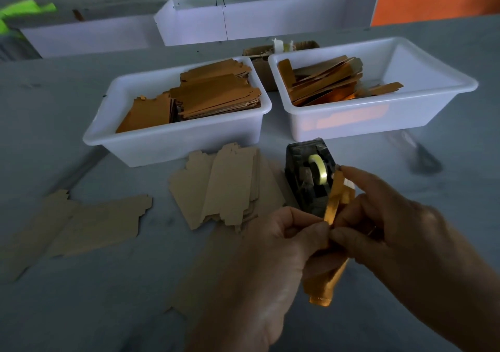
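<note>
While both hands meet low at the 5 o'clock side of the view, they hold a folded gold carton [333,203] between them, lifted above the tabletop [108,297] and tilted so that its upper end points toward 12 o'clock. The left hand [270,249] pinches the carton's middle with curled fingers [316,227], and the right hand [397,232] grasps it from the 3 o'clock side, thumb tip meeting the left one and forefinger reaching to the upper end. Just behind the carton, at its 11 o'clock, stands a black tape dispenser [303,186] with a pale roll [317,167]. At the dispenser's 9 o'clock lies a stack of flat brown blanks [227,186], and a single blank [94,224] lies farther toward 9 o'clock. Two white tubs sit beyond: the left tub [167,140] at 11 o'clock holds stacked gold blanks, and the right tub [378,124] at 1 o'clock holds folded gold pieces.
</note>
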The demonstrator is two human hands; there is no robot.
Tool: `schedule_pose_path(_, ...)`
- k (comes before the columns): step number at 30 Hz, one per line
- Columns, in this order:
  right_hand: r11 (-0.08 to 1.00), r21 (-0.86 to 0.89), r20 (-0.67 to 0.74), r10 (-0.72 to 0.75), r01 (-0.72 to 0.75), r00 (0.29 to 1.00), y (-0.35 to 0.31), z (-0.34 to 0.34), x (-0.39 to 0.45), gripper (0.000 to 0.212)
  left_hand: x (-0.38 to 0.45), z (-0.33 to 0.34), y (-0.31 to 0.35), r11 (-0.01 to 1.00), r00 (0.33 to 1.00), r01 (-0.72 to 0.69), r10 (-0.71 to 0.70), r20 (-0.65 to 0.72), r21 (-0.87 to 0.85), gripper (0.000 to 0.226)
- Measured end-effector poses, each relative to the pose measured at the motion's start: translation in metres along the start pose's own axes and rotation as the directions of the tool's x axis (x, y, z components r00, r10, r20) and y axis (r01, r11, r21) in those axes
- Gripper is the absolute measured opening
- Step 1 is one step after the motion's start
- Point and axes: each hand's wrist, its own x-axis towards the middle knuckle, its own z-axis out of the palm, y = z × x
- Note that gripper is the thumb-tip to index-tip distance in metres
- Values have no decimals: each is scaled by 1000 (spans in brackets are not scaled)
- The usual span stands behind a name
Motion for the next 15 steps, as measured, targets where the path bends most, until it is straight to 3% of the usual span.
schedule_pose_path(10,984,-145,-16,98,-100,995,-6,2,-4,61,-1,11,-9,990,987,-89,102,-121,106,11)
schedule_pose_path(15,960,-231,3,164,-159,986,-20,2,1,47,-3,13,-9,976,968,-165,188,-164,141,14)
